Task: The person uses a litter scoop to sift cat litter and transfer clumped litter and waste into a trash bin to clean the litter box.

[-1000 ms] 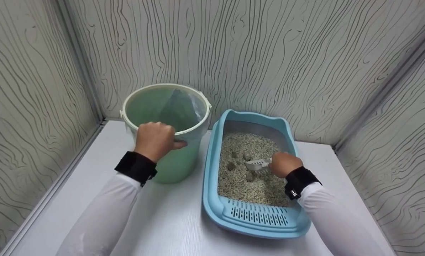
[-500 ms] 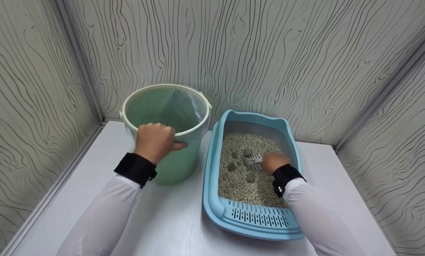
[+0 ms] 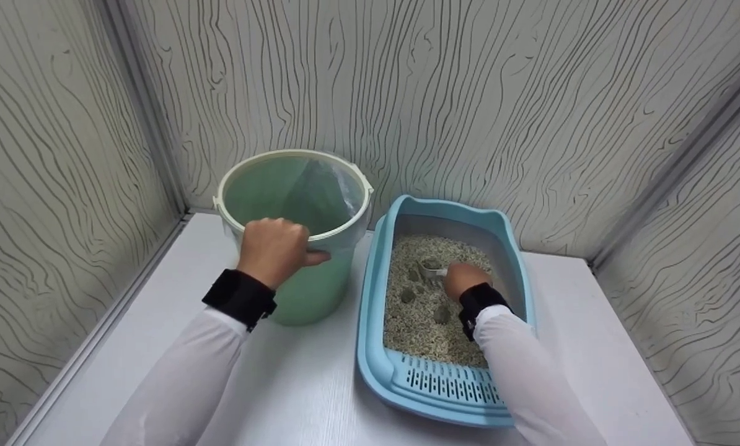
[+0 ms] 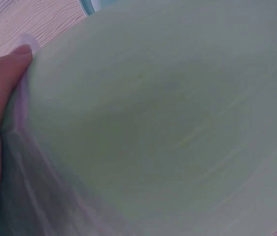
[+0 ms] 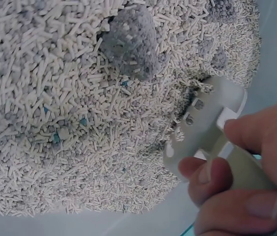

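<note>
My left hand grips the near rim of a green trash bin, thumb along the outside. A clear plastic liner hangs over that rim in the left wrist view. My right hand holds a white slotted litter scoop by its handle, fingers curled round it. The scoop's head is partly sunk in the cat litter, close to a dark clump in the head view. Other clumps lie nearer me, and one large grey clump shows in the right wrist view.
The blue litter box stands right of the bin on a white table. Its near end has a slotted step. Wood-patterned panels rise behind and on both sides.
My right hand has moved left and a little forward with the scoop, whose head has turned and gone down into the litter by a clump. My left hand stays on the bin rim.
</note>
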Demonstrator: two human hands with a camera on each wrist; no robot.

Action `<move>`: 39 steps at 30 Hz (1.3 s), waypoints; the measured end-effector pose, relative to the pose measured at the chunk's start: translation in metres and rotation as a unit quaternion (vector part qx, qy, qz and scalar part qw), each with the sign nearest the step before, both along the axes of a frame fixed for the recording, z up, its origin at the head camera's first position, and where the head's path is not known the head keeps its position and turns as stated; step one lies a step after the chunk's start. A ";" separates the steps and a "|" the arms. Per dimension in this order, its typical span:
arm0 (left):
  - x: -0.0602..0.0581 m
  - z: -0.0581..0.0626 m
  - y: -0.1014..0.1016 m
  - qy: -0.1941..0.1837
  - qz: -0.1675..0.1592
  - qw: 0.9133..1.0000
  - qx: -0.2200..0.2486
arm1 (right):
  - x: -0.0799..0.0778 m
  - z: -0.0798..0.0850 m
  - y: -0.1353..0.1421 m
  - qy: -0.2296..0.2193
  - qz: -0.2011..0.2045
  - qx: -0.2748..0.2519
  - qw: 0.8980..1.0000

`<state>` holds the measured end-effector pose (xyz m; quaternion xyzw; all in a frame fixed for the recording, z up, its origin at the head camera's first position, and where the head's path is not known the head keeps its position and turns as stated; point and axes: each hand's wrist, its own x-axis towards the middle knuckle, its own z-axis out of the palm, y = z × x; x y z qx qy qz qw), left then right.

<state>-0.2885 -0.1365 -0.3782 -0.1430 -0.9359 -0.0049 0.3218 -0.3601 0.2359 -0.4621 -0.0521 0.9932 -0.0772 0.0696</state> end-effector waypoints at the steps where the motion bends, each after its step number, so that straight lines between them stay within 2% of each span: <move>1: 0.000 0.000 0.000 0.000 -0.001 1.000 0.000 | -0.002 -0.002 0.001 0.005 -0.003 -0.001 1.000; 5: 0.000 0.000 0.001 -0.002 0.000 1.000 -0.006 | -0.012 -0.011 0.005 0.018 -0.005 -0.007 1.000; 9: -0.001 0.001 0.000 0.003 0.006 1.000 -0.005 | -0.018 -0.014 0.007 0.031 0.024 -0.018 0.999; 12: 0.000 0.001 0.001 0.009 -0.001 1.000 0.000 | -0.014 -0.011 0.011 0.039 0.035 -0.021 0.998; 16: -0.001 0.002 0.002 0.003 -0.004 1.000 0.001 | -0.007 -0.003 0.015 0.029 0.031 -0.033 0.999; 20: 0.000 0.003 0.001 -0.010 -0.001 1.000 0.003 | 0.004 0.009 0.017 0.027 0.029 -0.041 0.998; 27: 0.001 0.004 -0.003 -0.015 0.003 1.000 0.004 | 0.027 0.031 0.025 0.095 0.052 -0.046 0.993; 33: 0.002 0.003 -0.003 -0.013 0.008 1.000 0.000 | 0.054 0.051 0.038 0.120 0.049 -0.077 0.989; 39: 0.003 0.004 -0.001 -0.014 0.007 1.000 -0.003 | 0.081 0.061 0.050 0.155 0.037 -0.110 0.981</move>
